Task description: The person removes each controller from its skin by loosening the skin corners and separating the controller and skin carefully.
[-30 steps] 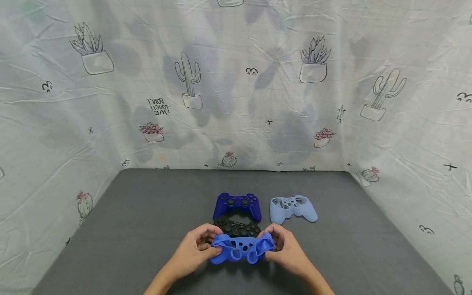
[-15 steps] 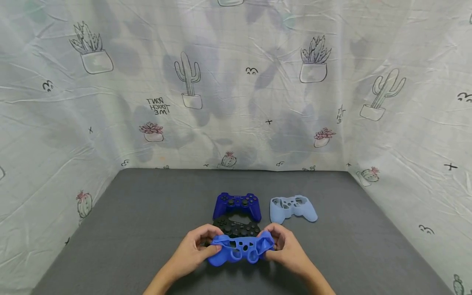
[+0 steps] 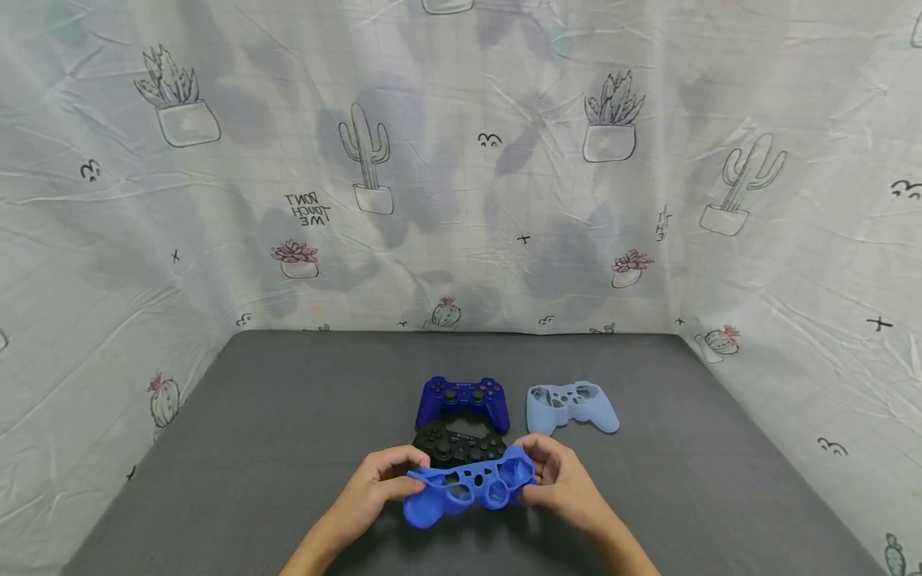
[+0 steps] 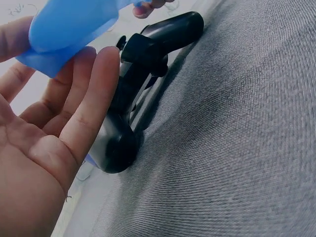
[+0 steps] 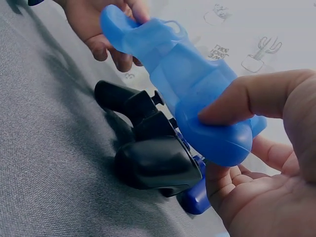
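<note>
A bright blue silicone controller cover (image 3: 477,494) is held above the table, its left end lower than its right. My left hand (image 3: 376,490) pinches its left end between thumb and fingers. At the other end my right hand (image 3: 560,482) grips the cover, the thumb pressing on a rounded handle in the right wrist view. The cover looks hollow, with button holes along its face. Just beyond it lies a black game controller (image 3: 461,445), its near part hidden by the cover. The left wrist view shows this black controller (image 4: 117,143) on the cloth, below the cover.
Behind the black controller is a dark blue game controller (image 3: 464,392). A pale blue controller cover (image 3: 569,414) lies to its right. Grey cloth covers the table (image 3: 302,400), and white cactus-printed fabric (image 3: 461,184) hangs around the back and sides.
The blue cover has tilted, its left end dropping and its right end rising slightly. Its left handle now hangs fuller and lower beneath my left fingers. The things on the table stay put.
</note>
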A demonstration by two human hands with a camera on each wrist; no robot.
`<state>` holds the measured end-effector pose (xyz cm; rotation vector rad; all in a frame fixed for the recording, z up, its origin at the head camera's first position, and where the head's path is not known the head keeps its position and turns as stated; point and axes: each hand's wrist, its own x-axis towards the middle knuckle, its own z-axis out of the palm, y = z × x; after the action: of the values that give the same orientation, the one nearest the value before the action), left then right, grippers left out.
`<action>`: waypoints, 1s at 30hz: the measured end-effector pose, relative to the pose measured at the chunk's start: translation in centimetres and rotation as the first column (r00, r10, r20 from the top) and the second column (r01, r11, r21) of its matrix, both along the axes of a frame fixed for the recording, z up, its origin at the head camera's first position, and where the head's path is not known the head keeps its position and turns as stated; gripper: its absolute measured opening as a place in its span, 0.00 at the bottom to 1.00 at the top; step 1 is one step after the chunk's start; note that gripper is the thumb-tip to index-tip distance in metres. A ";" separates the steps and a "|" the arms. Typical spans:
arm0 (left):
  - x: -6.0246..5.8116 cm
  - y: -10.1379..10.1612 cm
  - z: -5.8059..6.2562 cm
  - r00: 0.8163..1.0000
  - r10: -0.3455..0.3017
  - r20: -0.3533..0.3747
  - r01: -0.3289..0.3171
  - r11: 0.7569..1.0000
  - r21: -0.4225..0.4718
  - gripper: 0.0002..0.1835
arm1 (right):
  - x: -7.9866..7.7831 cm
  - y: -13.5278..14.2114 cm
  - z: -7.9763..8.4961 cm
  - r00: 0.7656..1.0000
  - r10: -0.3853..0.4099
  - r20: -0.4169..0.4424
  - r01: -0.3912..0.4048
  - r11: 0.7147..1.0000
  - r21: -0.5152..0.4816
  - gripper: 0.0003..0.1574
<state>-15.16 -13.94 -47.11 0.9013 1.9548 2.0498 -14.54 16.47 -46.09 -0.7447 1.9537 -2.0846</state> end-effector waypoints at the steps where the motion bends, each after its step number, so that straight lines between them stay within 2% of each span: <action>1: 0.0 -0.1 0.0 1.000 -0.006 -0.006 0.006 1.000 0.006 0.06 | 0.0 0.0 0.0 1.000 0.003 0.002 -0.003 1.000 -0.003 0.32; 9: 0.0 -0.1 -0.2 0.999 -0.041 0.006 0.041 0.999 0.016 0.06 | 0.0 -0.1 0.1 1.000 0.016 0.005 -0.016 1.000 -0.007 0.36; 14: -0.1 0.2 -0.2 0.999 -0.050 -0.012 0.050 0.998 0.050 0.08 | -0.1 0.1 0.2 0.999 -0.002 0.042 0.002 1.000 0.014 0.43; 18: -0.1 0.4 -0.1 0.999 0.029 0.023 -0.029 1.000 0.003 0.11 | -0.2 0.2 0.3 0.997 -0.006 0.073 0.004 1.000 0.023 0.48; 23: 0.0 0.6 -0.1 0.989 0.145 0.039 -0.142 0.987 -0.079 0.13 | -0.2 0.2 0.6 0.993 -0.029 0.116 0.024 0.999 0.048 0.47; 26: 0.0 0.6 -0.1 0.984 0.172 0.035 -0.167 0.980 -0.109 0.13 | -0.2 0.2 0.6 0.991 -0.032 0.129 0.025 0.998 0.057 0.46; 30: 0.0 0.6 -0.1 0.984 0.175 0.035 -0.170 0.978 -0.117 0.13 | -0.1 0.2 0.7 0.989 -0.034 0.145 0.024 0.997 0.071 0.44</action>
<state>-15.21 -13.31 -47.22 0.6776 2.1691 2.0031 -14.67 16.69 -45.44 -0.5369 1.9562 -2.0142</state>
